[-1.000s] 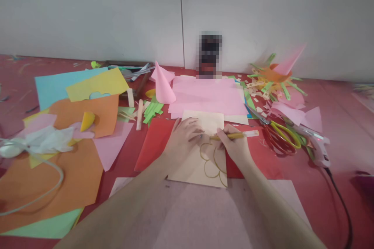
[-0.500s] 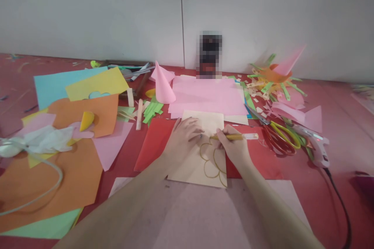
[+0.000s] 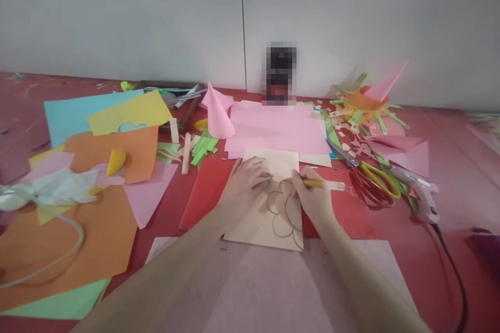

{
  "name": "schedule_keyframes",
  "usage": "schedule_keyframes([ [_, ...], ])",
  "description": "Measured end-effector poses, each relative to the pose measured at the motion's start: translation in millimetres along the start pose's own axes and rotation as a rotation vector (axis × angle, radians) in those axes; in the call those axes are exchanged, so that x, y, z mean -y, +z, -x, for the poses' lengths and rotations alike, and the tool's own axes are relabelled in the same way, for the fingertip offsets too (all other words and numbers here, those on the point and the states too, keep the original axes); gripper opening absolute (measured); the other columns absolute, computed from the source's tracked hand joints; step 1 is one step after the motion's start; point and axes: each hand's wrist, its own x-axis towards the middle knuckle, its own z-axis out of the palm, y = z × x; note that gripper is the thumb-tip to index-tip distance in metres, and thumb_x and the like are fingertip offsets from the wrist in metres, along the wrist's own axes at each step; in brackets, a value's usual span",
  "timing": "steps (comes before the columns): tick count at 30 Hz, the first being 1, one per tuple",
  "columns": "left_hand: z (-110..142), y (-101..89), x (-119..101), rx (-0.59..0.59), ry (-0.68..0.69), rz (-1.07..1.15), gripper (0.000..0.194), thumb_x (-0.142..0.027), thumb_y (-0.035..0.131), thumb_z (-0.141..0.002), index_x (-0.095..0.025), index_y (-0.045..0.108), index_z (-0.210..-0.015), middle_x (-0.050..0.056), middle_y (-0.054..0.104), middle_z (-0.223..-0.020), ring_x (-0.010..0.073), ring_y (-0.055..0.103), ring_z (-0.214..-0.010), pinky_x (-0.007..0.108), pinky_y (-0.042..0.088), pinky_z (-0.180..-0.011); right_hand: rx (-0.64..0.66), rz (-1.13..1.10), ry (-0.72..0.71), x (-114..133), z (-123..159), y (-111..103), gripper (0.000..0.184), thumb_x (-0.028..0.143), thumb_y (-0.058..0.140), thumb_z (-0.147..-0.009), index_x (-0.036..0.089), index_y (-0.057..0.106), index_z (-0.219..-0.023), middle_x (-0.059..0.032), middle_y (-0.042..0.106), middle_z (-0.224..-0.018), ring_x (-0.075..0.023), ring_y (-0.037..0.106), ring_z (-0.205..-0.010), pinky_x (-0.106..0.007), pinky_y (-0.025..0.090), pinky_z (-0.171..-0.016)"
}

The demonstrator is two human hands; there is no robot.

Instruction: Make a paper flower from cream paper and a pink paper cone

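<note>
Head view shows a cream paper sheet (image 3: 252,226) lying centrally across the red paper (image 3: 347,213), curved gold outlines (image 3: 277,214) on its right half; it should prove light, thin and easily creased, best pressed flat under a palm, while the gold pen (image 3: 313,183) looks light and stiff, best gripped near its tip. The left hand (image 3: 245,184) rests palm down on the sheet, fingers slightly spread, clasping nothing. The right hand (image 3: 314,195) pinches the pen in a writing grip, its clear end pointing right, both forearms reaching in from the near side.
</note>
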Motion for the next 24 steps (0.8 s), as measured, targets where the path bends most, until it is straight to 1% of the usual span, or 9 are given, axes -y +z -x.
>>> schedule_keyframes([
  [2,-0.1,-0.1,-0.7,-0.006,-0.004,0.000,0.014,-0.022,0.053,-0.084,-0.023,0.061,-0.096,0.004,0.056,-0.120,0.0170,0.046,-0.118,0.042,0.019,-0.108,-0.024,-0.001,-0.006,-0.3,-0.4,-0.2,0.034,0.036,0.049,-0.083,0.023,0.035,-0.055,0.0068,0.042,-0.040,-0.0109,0.046,-0.039,-0.023,0.035,-0.044],
  [4,0.2,-0.3,-1.0,-0.005,-0.003,-0.002,0.015,-0.021,0.052,-0.084,-0.024,0.060,-0.096,0.003,0.056,-0.121,0.0168,0.045,-0.119,0.042,0.020,-0.108,-0.026,-0.047,0.018,-0.2,-0.8,-0.9,0.033,0.035,0.050,-0.083,0.023,0.036,-0.056,0.0068,0.043,-0.039,-0.0112,0.047,-0.039,-0.023,0.036,-0.045],
  [8,1.0,-0.1,0.6,0.016,0.000,-0.001,0.016,-0.020,0.050,-0.085,-0.024,0.060,-0.097,0.003,0.054,-0.122,0.0170,0.044,-0.121,0.042,0.020,-0.108,0.033,-0.164,0.089,-0.5,-0.9,-1.9,0.029,0.035,0.052,-0.082,0.023,0.041,-0.058,0.0062,0.049,-0.040,-0.0118,0.049,-0.037,-0.023,0.039,-0.044],
  [11,1.1,1.3,3.3,0.015,0.013,0.004,0.017,-0.022,0.049,-0.086,-0.025,0.060,-0.098,0.003,0.054,-0.122,0.0165,0.043,-0.121,0.042,0.019,-0.108,0.077,-0.169,0.100,-1.7,-0.4,-1.1,0.029,0.037,0.053,-0.081,0.023,0.044,-0.058,0.0060,0.050,-0.040,-0.0120,0.049,-0.038,-0.023,0.039,-0.044],
  [13,1.0,2.3,4.3,0.007,0.017,0.010,0.017,-0.022,0.049,-0.086,-0.025,0.060,-0.098,0.003,0.055,-0.122,0.0157,0.042,-0.121,0.041,0.018,-0.109,0.081,-0.148,0.090,-2.2,0.0,-0.4,0.028,0.036,0.052,-0.082,0.022,0.044,-0.058,0.0059,0.049,-0.041,-0.0118,0.049,-0.039,-0.023,0.039,-0.044],
  [15,0.9,2.6,3.9,0.004,0.009,0.012,0.016,-0.022,0.049,-0.086,-0.025,0.060,-0.098,0.003,0.055,-0.121,0.0153,0.043,-0.121,0.041,0.018,-0.109,0.062,-0.113,0.065,-1.8,0.5,0.0,0.029,0.036,0.051,-0.082,0.022,0.043,-0.058,0.0059,0.049,-0.042,-0.0114,0.048,-0.040,-0.023,0.038,-0.044],
  [20,1.0,1.3,1.0,0.003,-0.009,0.013,0.016,-0.021,0.051,-0.084,-0.024,0.060,-0.098,0.003,0.055,-0.122,0.0159,0.044,-0.120,0.041,0.018,-0.109,-0.044,-0.024,0.014,0.2,0.8,-1.0,0.033,0.036,0.050,-0.083,0.023,0.037,-0.056,0.0066,0.044,-0.040,-0.0109,0.046,-0.039,-0.023,0.036,-0.044],
  [22,1.1,1.0,1.0,-0.001,-0.001,0.012,0.017,-0.021,0.051,-0.084,-0.024,0.060,-0.098,0.003,0.055,-0.122,0.0162,0.044,-0.121,0.041,0.018,-0.109,-0.041,-0.053,0.033,0.1,0.6,-1.6,0.033,0.036,0.049,-0.083,0.023,0.037,-0.055,0.0060,0.046,-0.041,-0.0114,0.048,-0.040,-0.023,0.037,-0.045],
  [24,1.0,0.9,1.5,0.000,0.007,0.011,0.016,-0.021,0.051,-0.084,-0.024,0.060,-0.098,0.003,0.054,-0.123,0.0166,0.043,-0.121,0.042,0.018,-0.109,-0.007,-0.099,0.058,-0.4,0.5,-1.8,0.032,0.035,0.050,-0.083,0.023,0.038,-0.056,0.0058,0.048,-0.041,-0.0116,0.049,-0.040,-0.023,0.039,-0.047],
])
